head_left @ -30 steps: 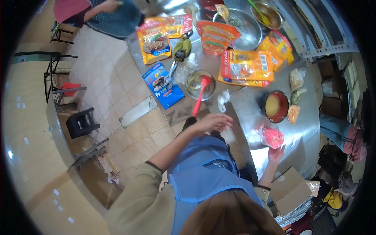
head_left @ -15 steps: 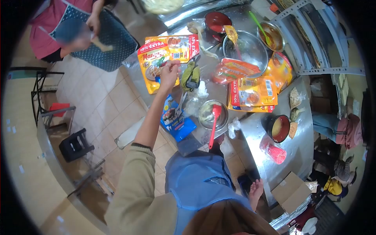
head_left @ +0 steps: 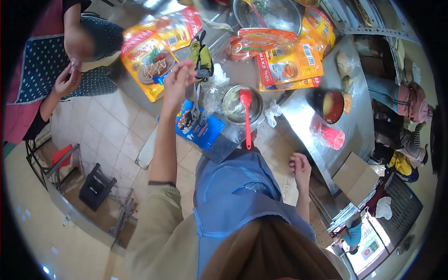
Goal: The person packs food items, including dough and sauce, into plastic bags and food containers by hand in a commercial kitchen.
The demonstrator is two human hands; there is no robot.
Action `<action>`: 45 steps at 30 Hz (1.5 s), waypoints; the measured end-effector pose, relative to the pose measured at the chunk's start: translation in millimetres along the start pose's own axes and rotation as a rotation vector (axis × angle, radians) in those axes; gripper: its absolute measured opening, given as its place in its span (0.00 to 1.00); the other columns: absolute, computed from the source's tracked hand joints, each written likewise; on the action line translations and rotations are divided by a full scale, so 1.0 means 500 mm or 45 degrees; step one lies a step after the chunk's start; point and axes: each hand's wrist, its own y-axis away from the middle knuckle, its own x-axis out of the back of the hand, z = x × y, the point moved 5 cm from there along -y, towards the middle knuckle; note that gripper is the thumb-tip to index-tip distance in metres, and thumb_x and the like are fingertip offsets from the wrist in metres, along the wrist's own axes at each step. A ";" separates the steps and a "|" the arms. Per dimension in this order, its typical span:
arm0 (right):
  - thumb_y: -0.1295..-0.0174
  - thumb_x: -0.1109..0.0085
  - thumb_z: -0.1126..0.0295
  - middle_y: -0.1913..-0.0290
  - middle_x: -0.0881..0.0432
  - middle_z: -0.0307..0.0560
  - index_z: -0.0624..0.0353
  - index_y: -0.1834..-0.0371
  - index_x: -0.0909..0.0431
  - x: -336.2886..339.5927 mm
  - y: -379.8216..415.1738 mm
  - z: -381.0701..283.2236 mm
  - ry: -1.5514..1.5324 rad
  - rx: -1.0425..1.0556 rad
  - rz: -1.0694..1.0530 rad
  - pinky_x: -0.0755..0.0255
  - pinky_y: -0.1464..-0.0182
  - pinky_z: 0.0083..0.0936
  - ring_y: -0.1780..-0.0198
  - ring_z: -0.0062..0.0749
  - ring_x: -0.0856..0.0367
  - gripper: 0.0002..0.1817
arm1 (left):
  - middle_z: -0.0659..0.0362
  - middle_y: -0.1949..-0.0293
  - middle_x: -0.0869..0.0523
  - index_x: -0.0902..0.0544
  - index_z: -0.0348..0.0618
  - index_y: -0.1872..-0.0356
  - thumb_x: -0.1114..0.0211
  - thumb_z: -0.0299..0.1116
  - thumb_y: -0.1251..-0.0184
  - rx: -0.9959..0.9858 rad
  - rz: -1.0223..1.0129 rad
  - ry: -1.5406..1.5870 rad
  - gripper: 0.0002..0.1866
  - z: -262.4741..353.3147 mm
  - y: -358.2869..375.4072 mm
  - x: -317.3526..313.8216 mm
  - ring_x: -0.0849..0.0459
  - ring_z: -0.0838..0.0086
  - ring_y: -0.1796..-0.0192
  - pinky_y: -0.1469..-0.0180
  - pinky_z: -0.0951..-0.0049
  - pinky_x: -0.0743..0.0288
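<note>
My left hand (head_left: 176, 78) hovers over the near edge of the steel table with its fingers bent and slightly apart; nothing shows in it. Behind it lies a yellow and red mayonnaise pouch (head_left: 153, 65), overlapping a second one, and to its right is a green and black cloth item (head_left: 201, 56). Below that hand rests a blue plastic packet (head_left: 198, 128). A steel bowl (head_left: 229, 108) holds pale residue and a red silicone brush (head_left: 247, 112). My right hand (head_left: 300, 167) hangs low beside the side table, fingers loosely curled and holding nothing visible.
More yellow pouches (head_left: 291, 63) and a large steel bowl (head_left: 287, 14) crowd the back. The side table carries a dark pot (head_left: 326, 106), a pink-red packet (head_left: 330, 136) and a cardboard box (head_left: 357, 175). A co-worker in a dotted apron (head_left: 39, 70) stands at left.
My left hand has moved back from the mayonnaise pouches toward me. My right hand has lifted, its fingers more curled. The co-worker has brought both hands together, and the view has shifted.
</note>
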 end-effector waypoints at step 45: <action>0.41 0.44 0.58 0.61 0.19 0.55 0.57 0.50 0.26 -0.357 -0.163 -0.285 0.632 0.595 -0.258 0.28 0.58 0.44 0.60 0.48 0.19 0.19 | 0.52 0.58 0.20 0.30 0.33 0.45 0.40 0.47 0.33 -0.174 -0.480 -0.535 0.27 -0.144 0.004 -0.212 0.22 0.72 0.56 0.53 0.74 0.28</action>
